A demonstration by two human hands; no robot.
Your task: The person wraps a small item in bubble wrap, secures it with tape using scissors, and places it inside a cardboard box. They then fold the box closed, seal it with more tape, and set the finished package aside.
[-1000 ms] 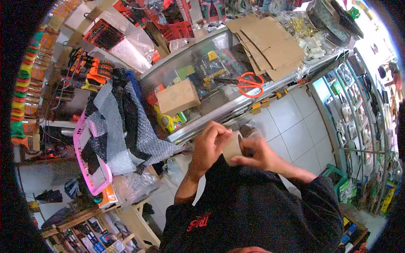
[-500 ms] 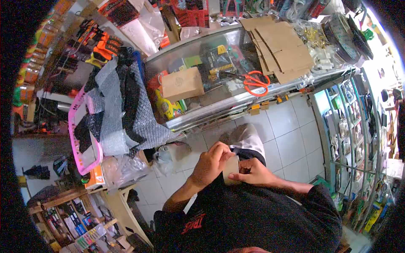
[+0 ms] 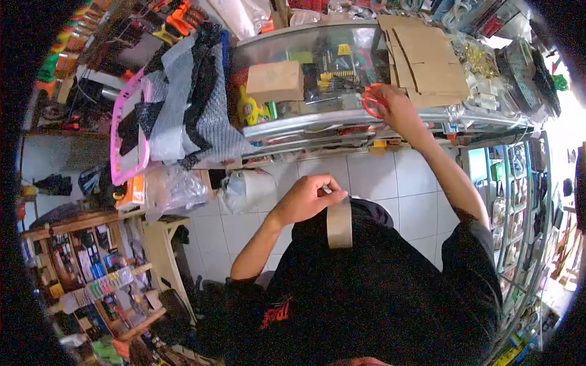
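My left hand [image 3: 311, 198] is closed, thumb against fingers, in front of my dark shirt. It grips the top of a roll of tan tape [image 3: 340, 227], which I see edge-on. Over the glass counter, my right hand [image 3: 397, 107] has its fingers on the orange handles of a pair of scissors [image 3: 373, 102]. The scissor blades point left across the glass and are hard to make out. A closed small cardboard box [image 3: 274, 82] lies to the left of the scissors, and flat cardboard sheets [image 3: 427, 64] are to their right.
The glass display counter [image 3: 311, 113] runs across in front of me. At left, a pink basket [image 3: 116, 143] holds bubble wrap [image 3: 168, 97]. Wire shelving [image 3: 519, 195] stands at right, a wooden rack [image 3: 101, 287] at lower left. A whitish bag [image 3: 247, 189] is beside the counter.
My right hand has left the tape roll and reached forward to the scissors on the counter. My left hand keeps hold of the tape. The view has shifted.
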